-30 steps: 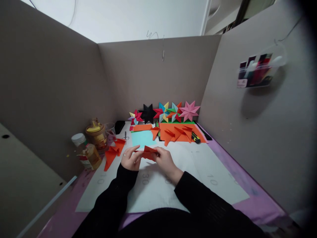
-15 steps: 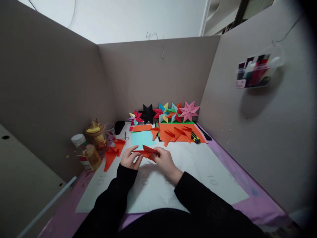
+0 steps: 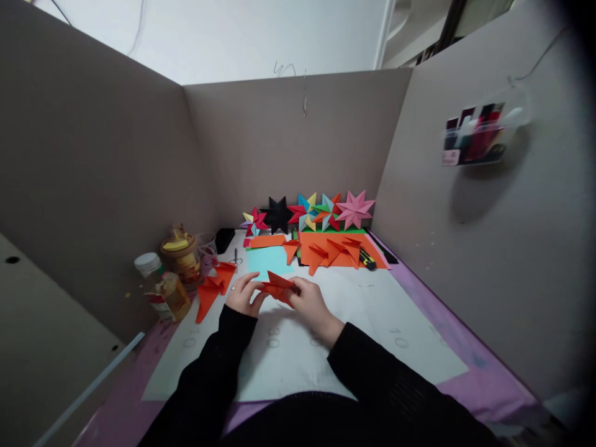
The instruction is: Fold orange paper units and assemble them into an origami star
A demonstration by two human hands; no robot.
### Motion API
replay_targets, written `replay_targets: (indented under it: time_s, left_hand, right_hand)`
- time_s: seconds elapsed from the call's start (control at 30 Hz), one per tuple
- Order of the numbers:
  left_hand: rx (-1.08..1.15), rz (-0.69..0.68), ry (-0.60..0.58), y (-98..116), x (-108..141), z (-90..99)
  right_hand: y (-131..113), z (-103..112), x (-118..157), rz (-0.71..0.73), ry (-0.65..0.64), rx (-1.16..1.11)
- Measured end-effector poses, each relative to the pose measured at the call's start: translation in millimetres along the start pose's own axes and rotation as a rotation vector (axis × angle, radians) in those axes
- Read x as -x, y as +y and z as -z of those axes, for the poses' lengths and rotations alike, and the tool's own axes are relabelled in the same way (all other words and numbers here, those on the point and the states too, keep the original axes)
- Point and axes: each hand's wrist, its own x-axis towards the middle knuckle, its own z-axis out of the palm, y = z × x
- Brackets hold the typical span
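Between my two hands, above the white sheet (image 3: 367,354), is a folded orange paper piece (image 3: 279,287) with a pointed flap standing up. My left hand (image 3: 243,295) pinches its left end between thumb and fingers. The right end is gripped by my right hand (image 3: 313,302), thumb on top; some of its fingers are hidden. Beyond them lies a light blue paper (image 3: 265,262). Similar folded orange pieces (image 3: 212,287) lie to the left, and several more (image 3: 333,253) rest on orange paper sheets (image 3: 372,241) behind my hands.
Finished paper stars (image 3: 355,210) lean along the back panel (image 3: 298,136). At the left stand a bottle of amber liquid (image 3: 170,295) and a brown pot (image 3: 180,254). Small scissors (image 3: 236,257) lie near a black object (image 3: 225,239). A yellow-black cutter (image 3: 367,259) lies right. A plastic holder (image 3: 477,133) hangs on the right panel.
The left part of the orange piece, spread out toward my left fingers before, is now drawn in and looks narrower. My left hand has shifted very slightly; my right hand stays in place.
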Motion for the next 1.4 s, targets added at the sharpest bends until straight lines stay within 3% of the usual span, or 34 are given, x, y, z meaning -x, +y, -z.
replay_targets:
  time_s: [0.17,0.33,0.53,0.63,0.8,1.13,1.4]
  left_hand:
    - [0.009,-0.122,0.045,-1,-7,4.7]
    - [0.124,-0.074,0.003,-2,-7,5.4]
    - [0.123,-0.168,-0.01,-8,-9,8.8]
    - [0.157,-0.105,-0.007,-5,-8,10.1]
    - [0.183,0.191,-0.022,5,-4,10.0]
    - [0.34,0.014,-0.062,-4,1,2.4]
    - [0.372,0.055,-0.157,0,0,4.3]
  right_hand:
    - [2,0,0,0.01,-0.014,0.007]
    - [3,-1,0,0.013,-0.018,0.018]
    - [4,-1,-1,0.0,-0.015,0.007]
    - [2,0,-1,0.005,-0.031,0.003]
    - [0,0,0,0.017,-0.032,0.024]
    - [1,0,0,-0.011,-0.021,-0.004]
    - [2,-1,-1,0.019,-0.031,0.016]
